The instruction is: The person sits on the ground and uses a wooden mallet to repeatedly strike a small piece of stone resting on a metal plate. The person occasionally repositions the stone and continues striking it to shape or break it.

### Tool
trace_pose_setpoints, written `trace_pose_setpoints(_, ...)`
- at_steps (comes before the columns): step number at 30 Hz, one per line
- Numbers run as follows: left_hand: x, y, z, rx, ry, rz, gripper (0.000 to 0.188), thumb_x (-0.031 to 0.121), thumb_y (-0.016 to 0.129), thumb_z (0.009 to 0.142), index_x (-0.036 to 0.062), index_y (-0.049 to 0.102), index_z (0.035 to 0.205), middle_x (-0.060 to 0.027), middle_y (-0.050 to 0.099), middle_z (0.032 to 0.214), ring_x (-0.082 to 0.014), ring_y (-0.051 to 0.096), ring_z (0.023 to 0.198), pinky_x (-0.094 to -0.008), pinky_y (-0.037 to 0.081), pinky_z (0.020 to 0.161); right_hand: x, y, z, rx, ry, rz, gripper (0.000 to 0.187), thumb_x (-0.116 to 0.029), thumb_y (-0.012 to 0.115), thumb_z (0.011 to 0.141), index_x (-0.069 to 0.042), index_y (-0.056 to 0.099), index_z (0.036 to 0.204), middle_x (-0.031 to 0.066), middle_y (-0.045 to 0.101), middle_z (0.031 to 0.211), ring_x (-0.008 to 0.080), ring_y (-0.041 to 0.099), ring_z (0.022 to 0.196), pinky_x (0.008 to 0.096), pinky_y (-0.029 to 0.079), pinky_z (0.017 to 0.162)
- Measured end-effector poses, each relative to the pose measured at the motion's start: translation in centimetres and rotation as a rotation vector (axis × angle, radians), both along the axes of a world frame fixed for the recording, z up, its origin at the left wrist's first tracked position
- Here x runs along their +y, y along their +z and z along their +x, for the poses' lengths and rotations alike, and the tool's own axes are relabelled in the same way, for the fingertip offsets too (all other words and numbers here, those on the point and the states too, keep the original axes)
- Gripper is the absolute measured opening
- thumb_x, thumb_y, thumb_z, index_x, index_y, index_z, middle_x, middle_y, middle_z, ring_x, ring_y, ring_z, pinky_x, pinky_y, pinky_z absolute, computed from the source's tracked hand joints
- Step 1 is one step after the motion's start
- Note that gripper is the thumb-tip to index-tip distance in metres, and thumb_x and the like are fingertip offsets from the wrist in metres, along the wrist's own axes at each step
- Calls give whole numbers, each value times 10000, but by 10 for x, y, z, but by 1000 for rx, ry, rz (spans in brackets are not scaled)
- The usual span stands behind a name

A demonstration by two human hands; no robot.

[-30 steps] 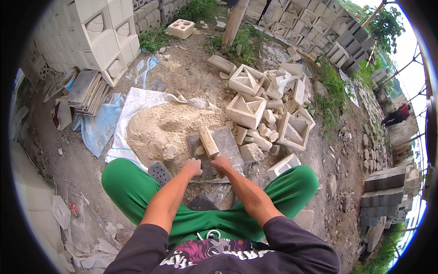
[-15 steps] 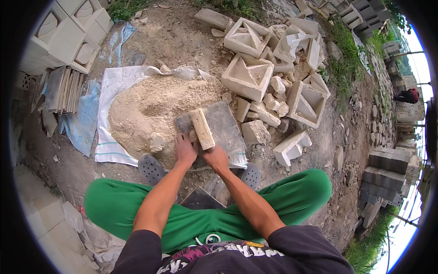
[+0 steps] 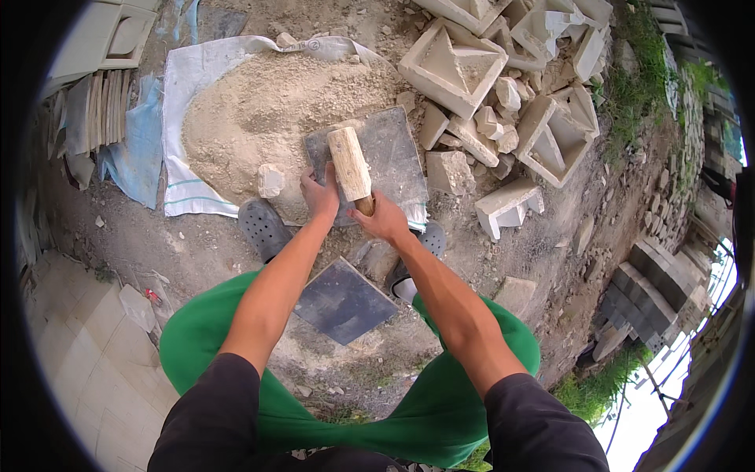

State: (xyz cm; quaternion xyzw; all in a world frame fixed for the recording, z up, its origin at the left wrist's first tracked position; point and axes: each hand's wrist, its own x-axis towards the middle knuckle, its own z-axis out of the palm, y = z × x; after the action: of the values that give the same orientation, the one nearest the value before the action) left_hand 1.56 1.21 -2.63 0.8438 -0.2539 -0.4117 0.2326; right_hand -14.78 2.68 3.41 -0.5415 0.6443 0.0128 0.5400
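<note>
My right hand (image 3: pixel 383 219) is closed round the short handle of a wooden mallet (image 3: pixel 351 165). The mallet's thick, pale, rough head points away from me over a dark flat slab (image 3: pixel 397 149). My left hand (image 3: pixel 321 193) is at the slab's left edge, close beside the mallet head. Its fingers are curled, and the mallet partly hides what lies between them. Under the slab and to its left, a heap of tan crushed rubble (image 3: pixel 244 118) lies on a white woven sack (image 3: pixel 178 149). A pale chunk (image 3: pixel 271 181) rests on the heap's near edge.
Broken cream blocks (image 3: pixel 452 67) and loose chunks are piled to the right. A second dark square slab (image 3: pixel 346 300) lies between my feet. Thin stacked boards (image 3: pixel 110 106) and a blue sheet (image 3: pixel 141 153) are at the left. Grey blocks (image 3: pixel 645 287) stand at the far right.
My knees have moved lower in view and straightened somewhat, showing more of the near slab. The mallet is still in my right hand; the tan lump seen at my left fingers is now hidden.
</note>
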Motion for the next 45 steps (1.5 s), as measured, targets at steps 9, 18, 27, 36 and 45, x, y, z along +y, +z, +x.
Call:
trace_pose_setpoints(9, 51, 84, 10, 26, -199, 130, 767, 492, 634, 943, -53, 384, 1421, -277, 532, 1336, -347, 554, 1209, -417, 438, 1012, 20, 42, -32, 78, 88, 219, 812, -684, 664, 826, 19, 562, 1217, 212, 717, 970, 363, 703, 932, 428, 538, 813)
trace_pose_setpoints(18, 69, 279, 37, 138, -379, 266, 696, 420, 657, 941, -16, 404, 1421, -160, 664, 1170, -231, 678, 955, -368, 523, 854, 60, 208, -18, 148, -158, 230, 659, -582, 673, 856, -6, 600, 1165, 210, 712, 1009, 371, 688, 992, 438, 525, 865)
trace_pose_setpoints(27, 96, 531, 100, 110, -248, -40, 515, 280, 634, 978, -2, 455, 1369, -120, 689, 1065, -181, 670, 892, -328, 532, 790, 75, 414, -44, 81, -371, 99, 535, -498, 702, 844, -19, 640, 1076, 202, 714, 1005, 329, 682, 999, 419, 515, 885)
trace_pose_setpoints(36, 206, 695, 102, 133, 299, -363, 478, 258, 634, 981, 3, 473, 1352, -102, 678, 1102, -148, 640, 890, -299, 503, 731, 81, 542, -106, -238, -465, 14, 456, -386, 725, 891, -39, 598, 1158, 77, 695, 946, 133, 652, 713, 303, 526, 577)
trace_pose_setpoints(45, 256, 696, 144, 201, 438, -416, 500, 302, 650, 971, 24, 477, 1349, -104, 681, 1137, -145, 639, 896, -293, 495, 708, 188, 592, -223, -144, -902, 41, 408, -364, 690, 926, -81, 569, 1195, 35, 672, 897, 114, 625, 664, 300, 540, 545)
